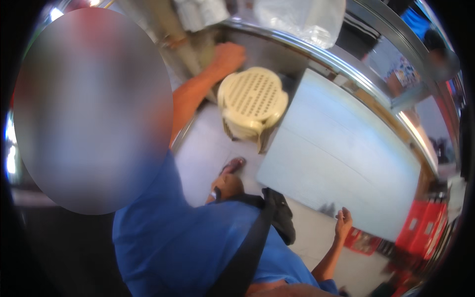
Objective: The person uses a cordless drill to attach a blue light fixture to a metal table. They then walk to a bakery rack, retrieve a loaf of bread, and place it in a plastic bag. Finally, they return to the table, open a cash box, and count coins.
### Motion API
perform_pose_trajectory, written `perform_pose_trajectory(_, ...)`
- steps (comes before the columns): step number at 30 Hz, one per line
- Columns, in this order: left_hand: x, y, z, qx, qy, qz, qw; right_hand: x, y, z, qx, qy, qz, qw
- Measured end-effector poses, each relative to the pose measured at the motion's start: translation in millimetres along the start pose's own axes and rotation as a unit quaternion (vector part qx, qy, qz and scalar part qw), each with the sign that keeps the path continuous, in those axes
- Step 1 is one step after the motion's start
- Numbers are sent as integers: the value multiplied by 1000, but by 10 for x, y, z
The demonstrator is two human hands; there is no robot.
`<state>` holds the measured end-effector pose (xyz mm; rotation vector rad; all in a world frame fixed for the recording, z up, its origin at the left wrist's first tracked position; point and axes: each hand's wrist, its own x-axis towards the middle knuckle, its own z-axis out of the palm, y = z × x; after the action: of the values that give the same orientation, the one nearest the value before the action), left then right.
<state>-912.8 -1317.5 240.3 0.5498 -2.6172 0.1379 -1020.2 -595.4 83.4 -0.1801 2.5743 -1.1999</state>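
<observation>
My left arm reaches forward on the left, and my left hand (229, 58) is closed in a fist beyond a cream plastic stool (257, 96). Whatever its fingers hold, if anything, is hidden. A beige upright surface (185, 49) stands just beside this hand. On the right, my right hand (344, 220) hangs by the near edge of a pale flat tabletop (341, 153), its fingers apart and slightly bent, with nothing in them. A black bag (283, 218) hangs at my front from a dark strap across my blue shirt.
A metal-edged counter (277, 34) curves along the far side, with a clear plastic bag (304, 20) on it. Red crates (420, 227) stand at the right. Another person (440, 59) is at the far right. A blurred patch covers the upper left.
</observation>
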Motion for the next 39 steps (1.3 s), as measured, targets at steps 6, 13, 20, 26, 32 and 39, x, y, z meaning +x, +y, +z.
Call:
perform_pose_trajectory(6,1049,-1594,115,140,-28,-26,989,-792,-829,1018,-100,-51,131,985)
perform_pose_trajectory(13,1174,-2855,460,149,-140,-35,978,-1478,-896,1468,-139,-56,259,954)
perform_pose_trajectory(20,720,-2546,-151,229,-130,70,962,-1722,-668,2014,-147,-114,285,940)
perform_pose_trajectory(26,560,-2290,-365,48,-5,87,995,-1498,-748,2093,-151,-144,226,951)
perform_pose_trajectory(32,416,-2260,-476,-96,98,11,990,-650,-2092,1795,-129,-68,16,989)
perform_pose_trajectory(39,533,-2594,-598,-334,31,-156,929,380,-4494,2676,-28,-187,-347,918)
